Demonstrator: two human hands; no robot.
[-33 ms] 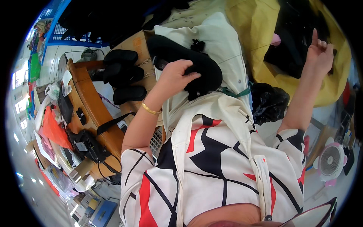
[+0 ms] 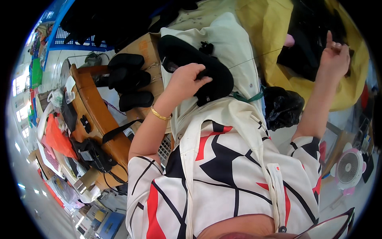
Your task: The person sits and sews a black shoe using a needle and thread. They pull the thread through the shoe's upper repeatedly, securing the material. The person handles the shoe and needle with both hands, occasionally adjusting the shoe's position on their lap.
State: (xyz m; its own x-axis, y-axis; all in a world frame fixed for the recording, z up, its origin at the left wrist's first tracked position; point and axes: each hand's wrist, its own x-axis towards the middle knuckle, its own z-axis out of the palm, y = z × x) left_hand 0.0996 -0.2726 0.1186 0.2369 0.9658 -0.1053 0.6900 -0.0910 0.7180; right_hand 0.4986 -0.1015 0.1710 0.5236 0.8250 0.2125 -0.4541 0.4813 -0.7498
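A black cloth shoe [image 2: 217,75] lies across a white cloth [image 2: 243,47] over my lap, its opening toward the upper left. My left hand [image 2: 187,81] is closed on the shoe's near side, thumb and fingers pinching the edge. From the shoe a thin dark thread [image 2: 254,58] stretches taut up to the right, in line with my raised right hand [image 2: 336,59]. That hand has its index finger extended and the other fingers curled. Whether a needle is in it I cannot make out. A small black tuft [image 2: 206,47] rests on the cloth beyond the shoe.
Several black shoes [image 2: 129,77] lie on a cardboard box [image 2: 153,51] at the left, beside a wooden table [image 2: 89,107]. A yellow bag [image 2: 262,24] of dark items stands at the right. Near it are a black plastic bag [image 2: 282,107] and a white fan [image 2: 349,167].
The shoe's far end has tipped slightly, showing a little more of its opening. My right hand has shifted slightly left. Both hands keep nearly the same pose.
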